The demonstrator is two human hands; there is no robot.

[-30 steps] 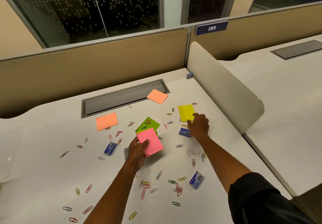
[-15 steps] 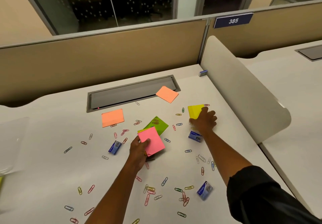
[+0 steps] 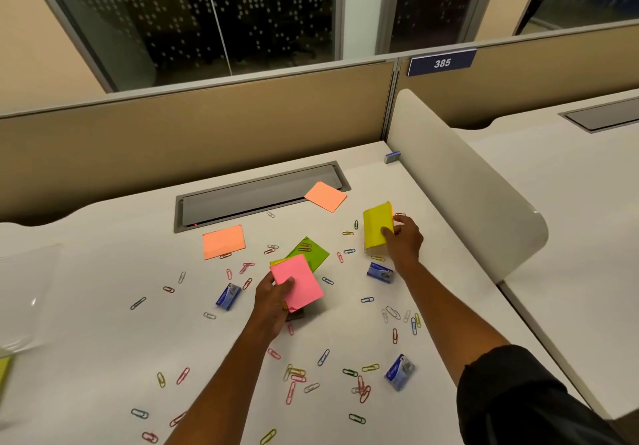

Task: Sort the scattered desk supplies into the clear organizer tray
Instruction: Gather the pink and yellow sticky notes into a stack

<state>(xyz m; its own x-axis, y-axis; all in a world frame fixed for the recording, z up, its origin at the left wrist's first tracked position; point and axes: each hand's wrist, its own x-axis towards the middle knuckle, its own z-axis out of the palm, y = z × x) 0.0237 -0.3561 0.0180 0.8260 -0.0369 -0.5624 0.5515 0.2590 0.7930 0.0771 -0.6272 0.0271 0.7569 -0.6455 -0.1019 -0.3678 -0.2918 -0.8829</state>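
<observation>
My left hand (image 3: 274,301) grips a pink sticky-note pad (image 3: 298,285) just above the desk, with a thin yellow pad edge showing behind it. A green pad (image 3: 311,252) lies on the desk right behind. My right hand (image 3: 404,242) holds a yellow sticky-note pad (image 3: 376,225), tilted up off the desk. Two orange pads (image 3: 224,240) (image 3: 325,196) lie further back. Several coloured paper clips (image 3: 292,377) are scattered over the white desk. Three small blue staple boxes (image 3: 228,296) (image 3: 379,272) (image 3: 399,372) lie among them. The clear organizer tray (image 3: 24,292) sits at the far left edge, partly cut off.
A grey cable slot (image 3: 257,194) is set into the desk's back. A curved white divider (image 3: 460,181) borders the right side, with a small blue box (image 3: 392,157) at its base. A tan partition wall (image 3: 193,126) closes the back.
My right hand closed on the yellow pad and lifted it, tilting it up off the desk. My left hand kept the pink pad. The camera view shifted.
</observation>
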